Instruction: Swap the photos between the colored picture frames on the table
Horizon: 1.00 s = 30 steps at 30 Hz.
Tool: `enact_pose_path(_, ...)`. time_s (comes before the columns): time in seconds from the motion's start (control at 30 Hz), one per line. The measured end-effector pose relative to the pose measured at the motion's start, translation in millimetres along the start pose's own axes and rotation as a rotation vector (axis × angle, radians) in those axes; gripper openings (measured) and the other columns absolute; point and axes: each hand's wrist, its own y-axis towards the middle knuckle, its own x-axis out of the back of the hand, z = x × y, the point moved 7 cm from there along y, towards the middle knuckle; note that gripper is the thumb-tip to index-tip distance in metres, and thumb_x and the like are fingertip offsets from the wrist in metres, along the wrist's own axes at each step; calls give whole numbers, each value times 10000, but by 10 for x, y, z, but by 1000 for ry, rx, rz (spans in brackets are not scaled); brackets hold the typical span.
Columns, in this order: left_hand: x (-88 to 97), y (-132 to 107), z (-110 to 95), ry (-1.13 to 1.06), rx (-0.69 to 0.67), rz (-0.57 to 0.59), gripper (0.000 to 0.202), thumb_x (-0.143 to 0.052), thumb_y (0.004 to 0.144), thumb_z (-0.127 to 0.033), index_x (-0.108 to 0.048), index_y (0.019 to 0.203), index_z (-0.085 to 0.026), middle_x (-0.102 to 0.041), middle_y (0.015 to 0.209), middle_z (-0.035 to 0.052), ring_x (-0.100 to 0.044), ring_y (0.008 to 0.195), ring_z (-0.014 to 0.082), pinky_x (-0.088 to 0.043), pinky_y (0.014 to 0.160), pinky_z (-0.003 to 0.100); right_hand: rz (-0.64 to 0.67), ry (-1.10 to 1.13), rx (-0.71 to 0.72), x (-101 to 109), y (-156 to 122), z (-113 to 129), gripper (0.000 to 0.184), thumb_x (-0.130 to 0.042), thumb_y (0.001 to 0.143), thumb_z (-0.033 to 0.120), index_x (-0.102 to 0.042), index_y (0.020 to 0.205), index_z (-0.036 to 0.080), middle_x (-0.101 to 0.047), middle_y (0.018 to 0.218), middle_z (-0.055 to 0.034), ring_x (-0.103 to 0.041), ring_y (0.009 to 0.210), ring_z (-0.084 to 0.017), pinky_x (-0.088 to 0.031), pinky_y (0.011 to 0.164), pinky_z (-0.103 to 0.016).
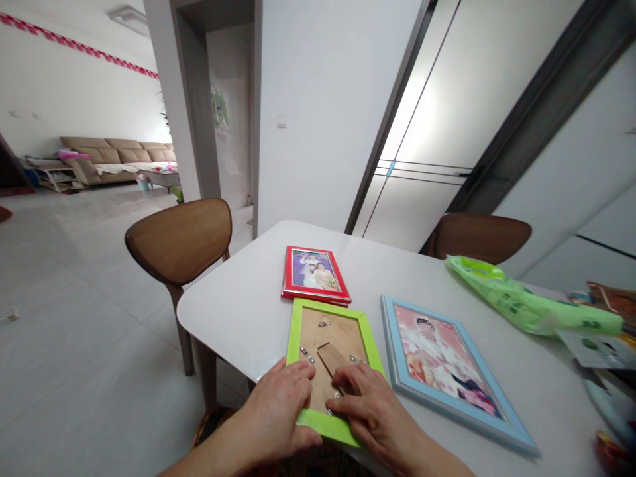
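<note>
A green picture frame (295, 331) lies face down at the table's near edge, its brown backing board (342, 322) showing. Small metal clips (307, 354) sit around the board, and a stand leg (330, 358) lies against it. My left hand (285, 404) grips the frame's lower left corner, fingers over the side and thumb at the bottom edge. Bent over the lower part of the board, my right hand (365, 404) has its fingertips closed at a metal clip (330, 411), which they partly hide.
Beyond the green frame lies a red picture frame (289, 275) with a photo. To the right is a larger light blue picture frame (392, 344). A green plastic bag (536, 305) lies at the far right of the white table (233, 318). Wooden chairs (181, 242) stand around it.
</note>
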Motion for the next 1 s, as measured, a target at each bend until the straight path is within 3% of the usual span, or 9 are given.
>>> enact_pose_path(0.2,15,-3,-12,-8,-13,-31,368,-696,591,-400,-546,844,-178,-462,1218,79,-375,1144,217,-201,988,370,-1,15,66,5,-38,34,354,-398,701,86,-615,892,290,-538,937,-34,-453,876,-180,-355,741,-338)
enact_pose_path(0.43,4,-8,2,-3,-28,-64,374,-714,575,-375,-538,833,-169,-505,1159,72,-412,1101,219,-225,972,359,-215,41,-77,-35,320,-122,268,-379,801,212,-594,960,204,-559,896,-72,-476,834,-175,-365,736,-312)
enact_pose_path(0.63,71,-9,-31,-18,-53,-97,343,-747,535,-346,-534,742,-174,-567,1039,33,-481,1000,192,-287,924,300,-136,-57,-79,-122,591,-50,205,-417,790,208,-615,741,210,-560,772,-36,-454,770,-160,-330,683,-287)
enact_pose_path(0.77,80,-7,-21,-24,-43,-97,362,-748,531,-344,-542,774,-172,-558,1064,45,-476,1011,201,-274,933,310,-130,-20,-50,-126,567,-40,192,-423,780,198,-613,760,223,-567,792,-29,-463,792,-160,-336,704,-283)
enact_pose_path(0.9,81,-12,-26,-46,-49,-97,336,-741,542,-328,-549,763,-165,-538,1110,62,-470,1028,208,-260,943,309,-237,13,-157,-46,585,-293,230,-432,761,201,-606,911,206,-594,902,-52,-496,859,-165,-355,758,-275)
enact_pose_path(1.0,96,-21,-38,-70,-47,-98,318,-739,548,-314,-549,753,-163,-530,1125,64,-475,1025,204,-272,934,303,-325,-15,-300,37,659,-585,225,-438,752,229,-611,882,168,-617,899,-69,-524,847,-168,-360,761,-266)
